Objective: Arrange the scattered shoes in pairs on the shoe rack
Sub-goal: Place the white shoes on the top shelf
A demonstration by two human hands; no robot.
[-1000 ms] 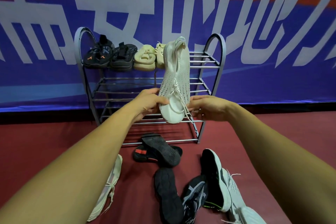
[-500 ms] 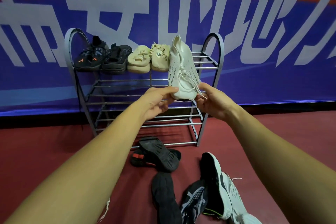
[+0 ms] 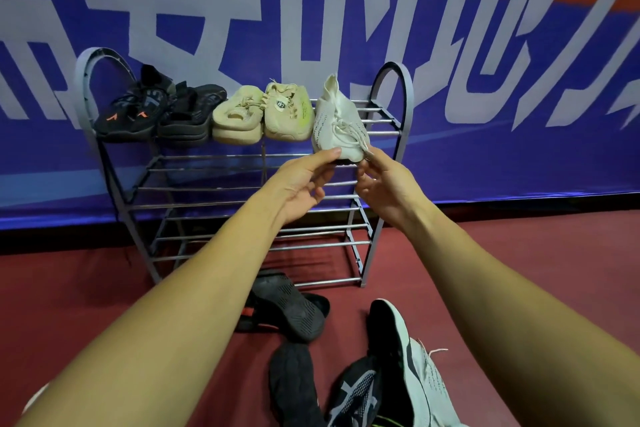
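A grey metal shoe rack [image 3: 401,87] stands against the blue banner wall. On its top shelf sit a black pair [image 3: 131,114] at the left and a beige pair [image 3: 263,114] in the middle. A white knit shoe [image 3: 337,125] rests at the right end of that shelf, toe toward me. My left hand [image 3: 304,180] pinches its toe, thumb on top. My right hand [image 3: 388,184] holds the toe's right side, fingertips at the lace ends. The lower shelves hold nothing.
On the red floor in front of the rack lie a sole-up black shoe with a red tab [image 3: 291,305], another black shoe [image 3: 294,385], a black-and-grey sneaker [image 3: 356,392] and a white-and-black sneaker [image 3: 408,364]. A pale shoe [image 3: 33,402] peeks out at the lower left.
Both hands lifted the white shoe from in front of the middle shelves up and onto the top shelf, right of the beige pair. It went from hanging heel-up to lying flat.
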